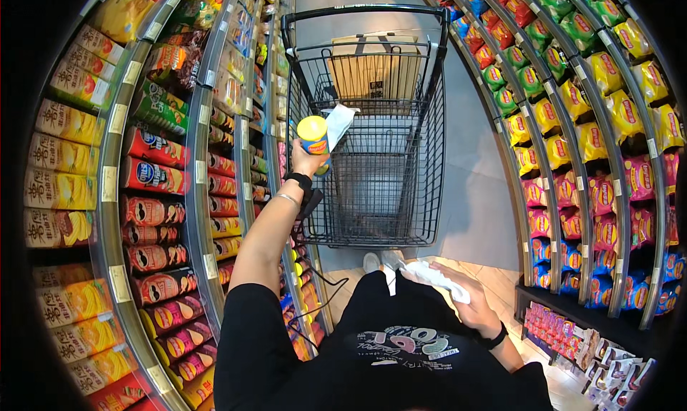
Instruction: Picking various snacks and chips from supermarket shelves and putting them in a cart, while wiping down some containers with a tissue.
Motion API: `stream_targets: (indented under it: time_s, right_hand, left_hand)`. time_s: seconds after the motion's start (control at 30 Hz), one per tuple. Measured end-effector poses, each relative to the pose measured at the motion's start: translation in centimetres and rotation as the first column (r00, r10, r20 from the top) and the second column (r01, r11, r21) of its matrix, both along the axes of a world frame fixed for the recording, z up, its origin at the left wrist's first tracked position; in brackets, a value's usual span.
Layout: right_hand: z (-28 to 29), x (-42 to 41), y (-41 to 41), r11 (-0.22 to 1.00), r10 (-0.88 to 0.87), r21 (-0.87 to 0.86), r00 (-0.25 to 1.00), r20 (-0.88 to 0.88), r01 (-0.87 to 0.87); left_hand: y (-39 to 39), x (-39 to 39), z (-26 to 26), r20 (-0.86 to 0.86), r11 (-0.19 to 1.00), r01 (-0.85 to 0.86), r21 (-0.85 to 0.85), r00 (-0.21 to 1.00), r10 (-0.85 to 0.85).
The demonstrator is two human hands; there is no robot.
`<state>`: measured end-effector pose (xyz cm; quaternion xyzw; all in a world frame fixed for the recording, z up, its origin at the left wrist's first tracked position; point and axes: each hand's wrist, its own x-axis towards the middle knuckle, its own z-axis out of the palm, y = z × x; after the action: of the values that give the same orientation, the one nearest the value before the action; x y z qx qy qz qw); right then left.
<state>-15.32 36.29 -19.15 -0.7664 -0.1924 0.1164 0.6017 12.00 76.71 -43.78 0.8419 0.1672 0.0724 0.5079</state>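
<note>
My left hand point(306, 161) is closed around a Lay's chip canister point(313, 129) with a yellow lid and a blue body, at the left side of a black wire shopping cart point(370, 240). Just past the canister is a white, flat, crumpled piece point(342, 122); whether it is held or lies in the cart, I cannot tell. Part of another blue and yellow item point(323, 169) shows below my fingers. Near my right thigh, my right hand point(477, 306) holds a white sheet point(439, 282) that looks like paper or tissue.
A brown paper bag point(370, 78) stands at the cart's far end, below the handle point(365, 9). Snack shelves point(198, 196) with canisters and boxes line the left. Chip-bag shelves point(574, 158) line the right, with a low rack point(569, 330) nearer me. A black cable point(327, 298) hangs at my left.
</note>
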Motion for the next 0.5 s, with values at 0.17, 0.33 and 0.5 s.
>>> stream_targets:
  time_s: [0.17, 0.33, 0.5]
  right_hand:
    - [0.1, -0.7, 0.1, 0.999, -0.045, -0.01, 0.999, -0.024, 0.044]
    - [0.0, -0.8, -0.3, 0.998, -0.052, -0.025, 0.997, -0.056, 0.051]
    - [0.0, -0.3, -1.0, 0.999, -0.04, -0.028, 0.999, -0.01, 0.04]
  left_hand:
    - [1.9, -0.2, -5.3, 0.001, 0.996, -0.016, -0.09, 1.0, 0.016]
    - [0.5, -0.7, -5.3, -0.108, 0.989, -0.045, -0.144, 0.994, 0.029]
    - [-2.1, -0.9, -3.4, -0.157, 0.965, -0.011, -0.261, 0.987, -0.031]
